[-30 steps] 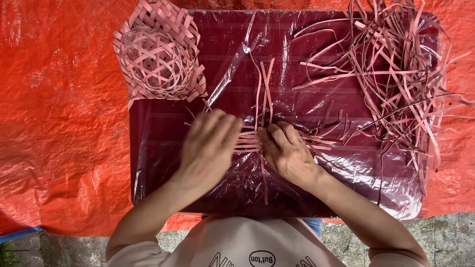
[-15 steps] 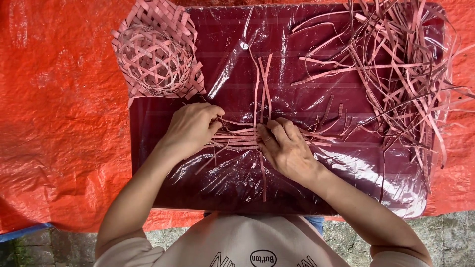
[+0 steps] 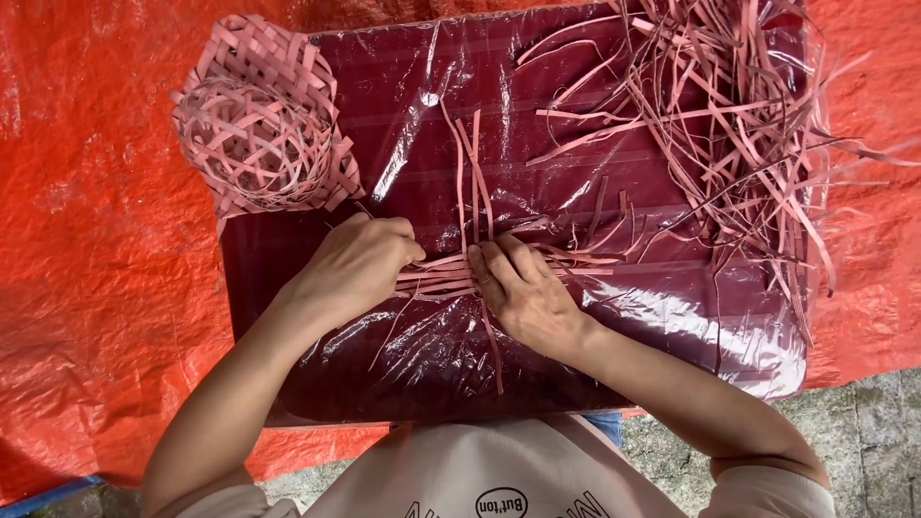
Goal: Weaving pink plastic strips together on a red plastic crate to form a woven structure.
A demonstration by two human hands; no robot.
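A small bundle of flat pink strips [image 3: 451,278] lies crossed near the middle of the dark red, plastic-wrapped board: several run sideways between the two hands, while a few thin ones stand up away from the person and one trails down toward the person's body. The left hand [image 3: 360,264] curls over the sideways strips' left ends, and the right hand [image 3: 523,293] presses flat on the crossing, fingers pinning the strips down.

Both hands lie palm-down close together, left hand [image 3: 357,264] curled, right hand [image 3: 523,293] flatter, forearms angled inward.
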